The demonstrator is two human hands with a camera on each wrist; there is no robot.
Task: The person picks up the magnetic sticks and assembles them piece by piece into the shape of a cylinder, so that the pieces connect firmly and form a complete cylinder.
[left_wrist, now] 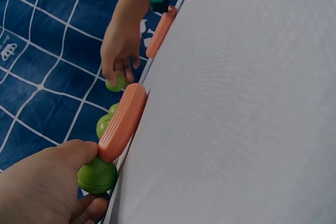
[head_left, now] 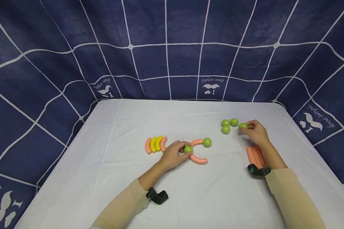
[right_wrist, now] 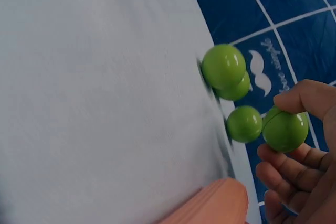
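Observation:
Near the table's middle, my left hand [head_left: 175, 154] has thumb and fingers around a glossy green ball [head_left: 188, 149]. Two curved pink pieces [head_left: 199, 160] spread rightward from that ball, and another green ball [head_left: 207, 142] sits at the tip of the upper one. In the left wrist view, the thumb lies where a ridged pink piece [left_wrist: 123, 121] meets the held ball [left_wrist: 98, 176]. Farther right, my right hand [head_left: 256, 132] pinches a green ball [right_wrist: 285, 129] between thumb and fingers. Several loose green balls [head_left: 225, 129] lie just left of it.
Left of my left hand, a row of curved pieces holds yellow ones [head_left: 153, 144] between pink ones [head_left: 148, 146]. Orange-pink ridged sticks [head_left: 255, 156] lie side by side under my right wrist. A white cloth covers the table [head_left: 126, 121]; a dark blue grid curtain [head_left: 186, 60] hangs behind.

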